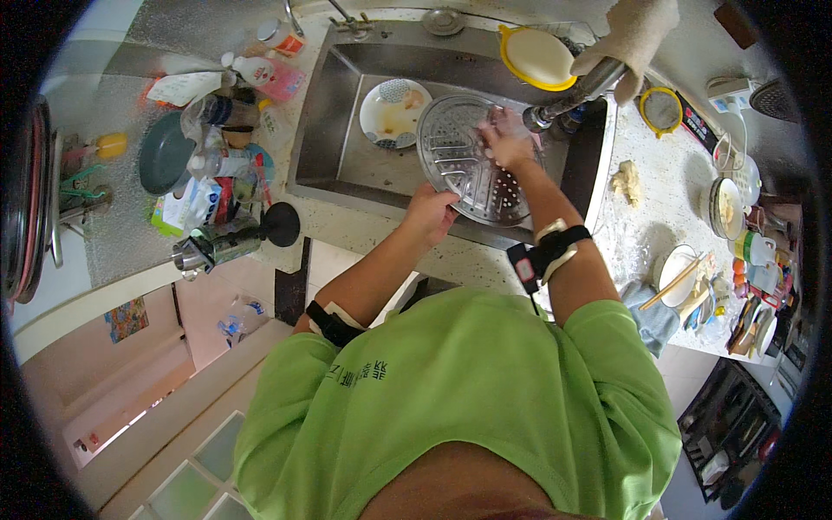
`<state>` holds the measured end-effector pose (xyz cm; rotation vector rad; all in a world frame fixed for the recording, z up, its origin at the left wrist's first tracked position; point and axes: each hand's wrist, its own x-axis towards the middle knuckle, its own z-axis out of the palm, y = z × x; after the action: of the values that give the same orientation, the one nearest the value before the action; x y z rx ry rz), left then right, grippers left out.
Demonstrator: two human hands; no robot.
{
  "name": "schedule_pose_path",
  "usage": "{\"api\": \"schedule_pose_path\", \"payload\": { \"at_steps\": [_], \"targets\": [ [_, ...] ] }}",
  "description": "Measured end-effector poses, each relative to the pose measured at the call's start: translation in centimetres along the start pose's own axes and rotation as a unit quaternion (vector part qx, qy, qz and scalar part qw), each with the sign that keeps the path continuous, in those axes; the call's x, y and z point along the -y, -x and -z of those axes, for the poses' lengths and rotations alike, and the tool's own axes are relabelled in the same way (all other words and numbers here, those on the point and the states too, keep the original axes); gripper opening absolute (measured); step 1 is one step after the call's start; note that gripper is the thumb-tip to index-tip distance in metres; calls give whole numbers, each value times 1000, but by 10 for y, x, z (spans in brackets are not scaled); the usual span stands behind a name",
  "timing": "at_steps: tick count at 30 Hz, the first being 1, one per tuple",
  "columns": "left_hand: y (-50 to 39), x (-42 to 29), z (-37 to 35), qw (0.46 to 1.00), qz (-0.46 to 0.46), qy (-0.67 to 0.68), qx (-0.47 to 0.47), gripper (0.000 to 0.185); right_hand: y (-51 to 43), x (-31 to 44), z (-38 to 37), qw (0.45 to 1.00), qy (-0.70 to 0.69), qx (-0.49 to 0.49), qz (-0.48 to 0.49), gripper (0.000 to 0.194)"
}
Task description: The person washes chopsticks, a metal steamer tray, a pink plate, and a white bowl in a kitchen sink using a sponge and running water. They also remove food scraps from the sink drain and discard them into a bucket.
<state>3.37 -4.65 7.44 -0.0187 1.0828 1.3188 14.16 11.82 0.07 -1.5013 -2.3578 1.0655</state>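
My left hand (429,214) grips the near left rim of a round, perforated metal steamer rack (471,156), which is held tilted over the sink (364,172). Against the upper right face of the rack lies my right hand (508,140), blurred, its palm turned down. Whether anything is under its fingers cannot be seen. The tap spout (538,119) ends just beside this hand. On the sink floor, left of the rack, a white plate with a patterned rim (393,114) carries yellowish-brown residue.
A yellow-rimmed strainer (539,58) sits at the sink's back right. A beige cloth (627,45) drapes over the tap. Bottles (266,75) and a dark pan (166,153) crowd the left counter. Rightward are a dough-like lump (626,183) and a bowl (677,276) with chopsticks (673,281).
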Motion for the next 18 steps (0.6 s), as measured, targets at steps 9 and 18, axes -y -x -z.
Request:
{"api": "schedule_pose_path", "payload": {
  "at_steps": [9,18],
  "targets": [
    [-29,8,-3,995,-80,64,7,39,65,10,-28,997,29,-45,-48,74],
    [-24,6,-13,999,-42,-6,24,41,11,-73,-22,990,128,-52,-41,70]
  ]
}}
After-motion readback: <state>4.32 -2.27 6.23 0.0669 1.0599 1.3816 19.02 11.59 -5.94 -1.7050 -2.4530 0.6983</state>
